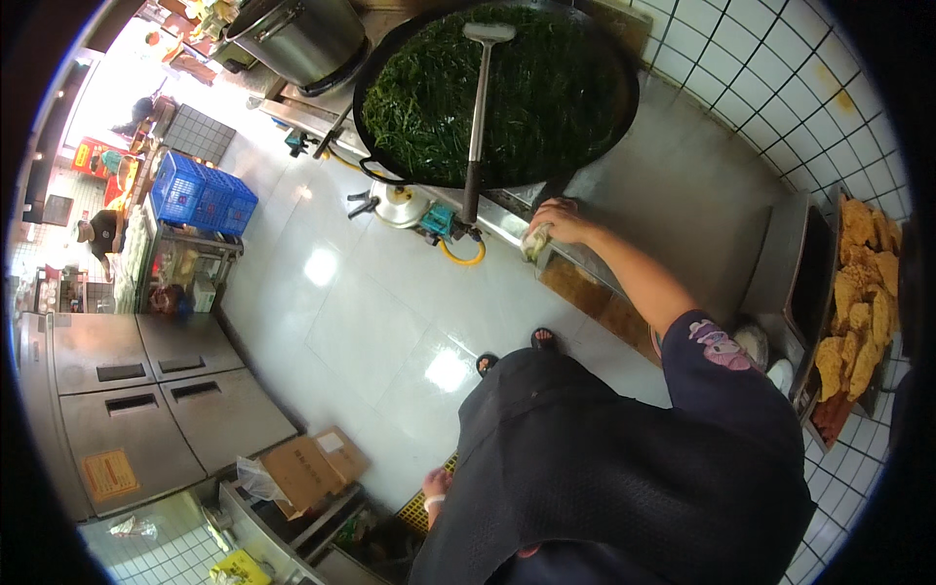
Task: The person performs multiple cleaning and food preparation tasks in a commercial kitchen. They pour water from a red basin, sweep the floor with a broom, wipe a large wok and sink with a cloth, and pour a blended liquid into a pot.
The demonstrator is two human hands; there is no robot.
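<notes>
My right hand (558,219) grips a crumpled pale, greenish cloth (537,243) at the metal edge of the stove counter, just below a large black wok (629,110). Dark green leafy strands (417,102) in liquid fill the wok. A long-handled metal wok spatula (480,110) lies across it, its dark grip sticking out over the near rim. Down at my side hangs my left hand (437,482), with a pale band at the wrist; its fingers are partly hidden and their hold is unclear.
A metal lid (400,205) and a gas valve with yellow hose (462,261) sit below the wok. Fried food (859,292) fills a tray at right. Blue crates (201,191), steel cabinets (121,395) and a cardboard box (303,468) stand leftward. Another person (102,232) is far left.
</notes>
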